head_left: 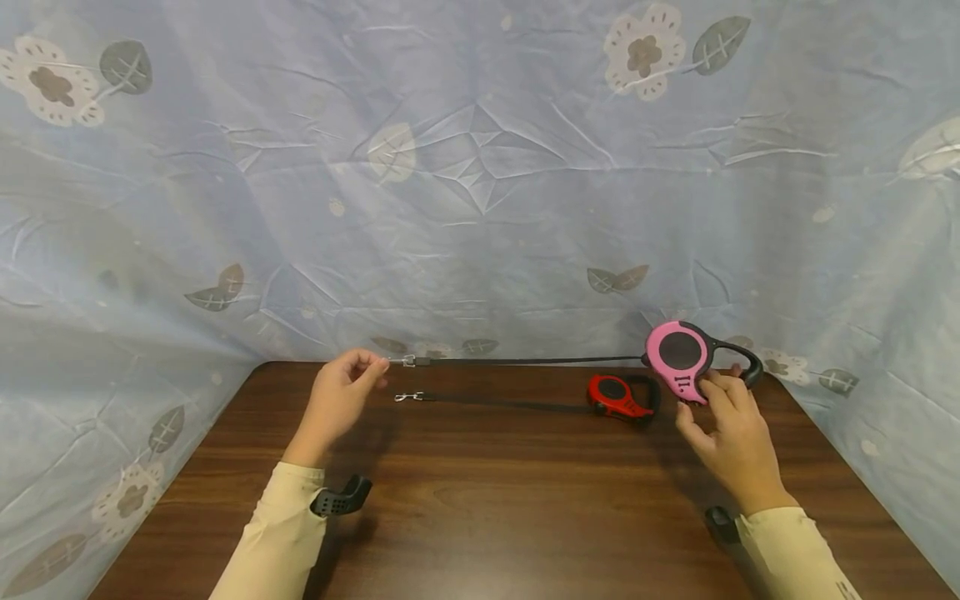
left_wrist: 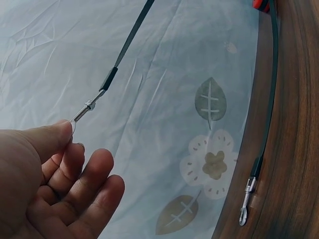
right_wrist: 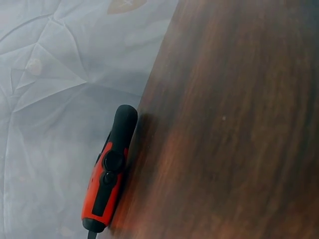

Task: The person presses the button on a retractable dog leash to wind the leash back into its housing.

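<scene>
In the head view my left hand pinches a silver metal clip between thumb and forefinger; the left wrist view shows the other fingers loosely bent below the clip. From it a thin black strap runs taut to a pink leash case with a black looped handle. My right hand holds that case by its lower end, fingers bent around it. The right wrist view shows neither the hand nor the pink case.
Below the taut strap, a red leash case with a black handle lies on the brown wooden table, its strap extended left to a silver clip. A patterned pale cloth hangs behind the table.
</scene>
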### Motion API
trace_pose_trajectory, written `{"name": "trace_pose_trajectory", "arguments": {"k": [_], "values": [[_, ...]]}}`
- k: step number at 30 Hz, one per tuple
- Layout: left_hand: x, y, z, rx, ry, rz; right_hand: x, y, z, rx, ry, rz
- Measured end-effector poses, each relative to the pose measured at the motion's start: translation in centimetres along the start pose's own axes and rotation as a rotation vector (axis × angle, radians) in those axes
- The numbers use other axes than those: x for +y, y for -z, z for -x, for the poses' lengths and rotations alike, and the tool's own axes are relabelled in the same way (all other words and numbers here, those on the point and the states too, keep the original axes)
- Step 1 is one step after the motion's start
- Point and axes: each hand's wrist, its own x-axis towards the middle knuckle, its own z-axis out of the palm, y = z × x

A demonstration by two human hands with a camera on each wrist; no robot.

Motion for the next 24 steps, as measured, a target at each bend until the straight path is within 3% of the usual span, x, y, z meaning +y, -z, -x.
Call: {"name": "trace_pose_trajectory", "arguments": {"k": [5, 10, 15, 17, 24], "values": [[-0.22, 0.05, 0.06, 0.000, 0.023, 0.023, 0.07, -0.25, 0.29, 0.010, 0.006, 0.015], [-0.28, -0.07, 0.03, -0.051, 0.020, 0.054, -0.04, -0.12, 0.49, -0.023, -0.017, 0.006], [0.12, -0.08, 0.00, -0.090, -0.002, -0.001, -0.35, 0.15, 0.39, -0.052, -0.055, 0.044], [0.25, -0.08, 0.00, -0.094, -0.006, -0.016, -0.39, 0.14, 0.36, -0.038, -0.049, 0.067], [0.51, -0.14, 0.09, -0.063, -0.021, -0.019, -0.17, -0.23, -0.08, 0.123, 0.054, 0.054]]}}
